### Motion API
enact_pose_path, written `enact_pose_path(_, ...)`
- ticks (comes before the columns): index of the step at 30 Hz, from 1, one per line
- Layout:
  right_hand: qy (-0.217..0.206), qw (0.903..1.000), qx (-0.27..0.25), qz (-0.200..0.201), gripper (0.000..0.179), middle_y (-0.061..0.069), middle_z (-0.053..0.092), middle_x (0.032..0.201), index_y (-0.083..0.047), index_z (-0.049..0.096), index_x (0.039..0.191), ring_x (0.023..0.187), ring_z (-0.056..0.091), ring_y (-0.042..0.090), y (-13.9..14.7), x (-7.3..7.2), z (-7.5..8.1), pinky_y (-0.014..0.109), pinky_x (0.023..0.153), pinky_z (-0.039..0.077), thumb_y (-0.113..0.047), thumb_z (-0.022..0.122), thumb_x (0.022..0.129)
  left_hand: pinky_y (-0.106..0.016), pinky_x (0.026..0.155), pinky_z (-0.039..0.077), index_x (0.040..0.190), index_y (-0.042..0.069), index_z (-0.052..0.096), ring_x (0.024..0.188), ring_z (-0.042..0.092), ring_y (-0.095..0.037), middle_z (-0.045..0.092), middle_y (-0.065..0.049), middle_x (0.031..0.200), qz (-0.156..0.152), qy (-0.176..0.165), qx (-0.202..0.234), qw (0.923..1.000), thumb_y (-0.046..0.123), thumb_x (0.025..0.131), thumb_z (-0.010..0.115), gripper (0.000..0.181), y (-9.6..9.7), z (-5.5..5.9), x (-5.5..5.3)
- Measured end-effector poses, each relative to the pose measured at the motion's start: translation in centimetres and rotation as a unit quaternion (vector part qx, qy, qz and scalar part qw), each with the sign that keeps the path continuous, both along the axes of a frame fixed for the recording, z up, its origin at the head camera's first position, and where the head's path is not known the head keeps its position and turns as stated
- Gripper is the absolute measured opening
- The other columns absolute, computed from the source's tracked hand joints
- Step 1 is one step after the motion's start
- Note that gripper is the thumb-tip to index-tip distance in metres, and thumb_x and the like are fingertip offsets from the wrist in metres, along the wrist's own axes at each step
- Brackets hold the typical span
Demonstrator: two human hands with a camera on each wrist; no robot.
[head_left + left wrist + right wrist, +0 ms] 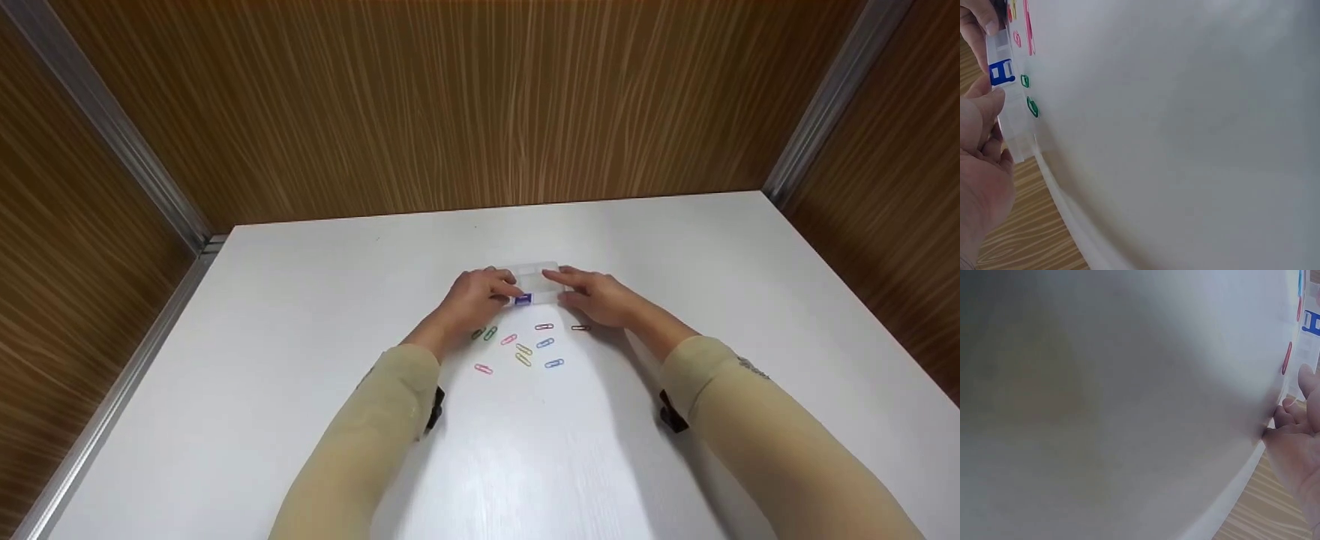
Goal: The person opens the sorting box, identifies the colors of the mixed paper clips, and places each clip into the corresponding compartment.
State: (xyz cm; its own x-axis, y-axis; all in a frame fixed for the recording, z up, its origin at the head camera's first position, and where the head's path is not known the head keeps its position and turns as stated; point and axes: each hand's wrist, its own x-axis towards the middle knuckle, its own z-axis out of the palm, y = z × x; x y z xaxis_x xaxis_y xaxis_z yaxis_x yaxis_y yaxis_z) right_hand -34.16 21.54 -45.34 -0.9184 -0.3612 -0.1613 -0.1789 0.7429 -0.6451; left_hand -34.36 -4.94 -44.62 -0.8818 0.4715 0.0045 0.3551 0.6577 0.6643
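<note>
While the clear plastic box (pixel 534 283) is lying towards the far part of the white table (pixel 300 322), its long axis is running from left to right across the person's front; its blue latch (pixel 523 299) is facing back towards the person, roughly midway along the near side. The left hand (pixel 478 291) is gripping the box's left end, the thumb pressing the front wall just beside the latch and other fingers bending round the end; the right hand (pixel 600 296) is holding the right end, the index finger reaching over the top and the thumb touching the near side; I cannot tell whether the lid is sitting fully closed.

The box is probably feeling light and stiff, its smooth walls a little slippery and its thin plastic liable to crack under a hard squeeze; both short ends are offering the surest hold, leaving the latch free. On the near side of the box, loose paper clips (pixel 523 360) in green, pink, yellow, blue and red are lying flat, pointing various ways; these thin wires are likely calling for a fingertip pinch.
</note>
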Motion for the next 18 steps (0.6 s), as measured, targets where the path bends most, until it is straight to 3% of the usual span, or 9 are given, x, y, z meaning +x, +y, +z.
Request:
enact_pose_path(6, -0.004, 1.0000, 0.000, 0.002, 0.056, 0.011, 0.023, 0.175, -0.034, 0.042, 0.164, 0.161, 0.018, 0.038, -0.06, -0.05, 0.00, 0.060, 0.128, 0.014, -0.019, 0.057, 0.112, -0.044, 0.125, 0.031, 0.112, 0.023, 0.082, 0.144, 0.048, -0.019, 0.066, 0.008, 0.136, 0.035, -0.046, 0.039, 0.9976, -0.001, 0.102, 0.064, 0.032, 0.27, 0.19, 0.01)
enact_pose_path(12, -0.009, 1.0000, -0.002, -0.002, 0.056, 0.010, 0.022, 0.176, -0.035, 0.042, 0.164, 0.161, 0.017, 0.037, -0.04, -0.06, -0.05, 0.059, 0.128, 0.014, -0.021, 0.057, 0.112, -0.048, 0.127, 0.028, 0.109, 0.025, 0.076, 0.146, 0.045, -0.018, 0.062, 0.009, 0.143, 0.054, -0.055, 0.034, 0.9965, -0.001, 0.102, 0.063, 0.030, 0.59, 0.24, 0.18)
enact_pose_path(18, -0.004, 1.0000, -0.006, 0.000, 0.056, 0.012, 0.024, 0.175, -0.034, 0.043, 0.164, 0.161, 0.019, 0.037, 0.01, -0.04, -0.18, 0.057, 0.128, 0.014, -0.020, 0.057, 0.111, -0.050, 0.128, 0.023, 0.110, 0.025, 0.075, 0.156, 0.035, -0.022, 0.057, 0.007, 0.152, 0.053, -0.058, 0.029, 0.9965, 0.000, 0.104, 0.062, 0.028, 0.64, 0.15, 0.26)
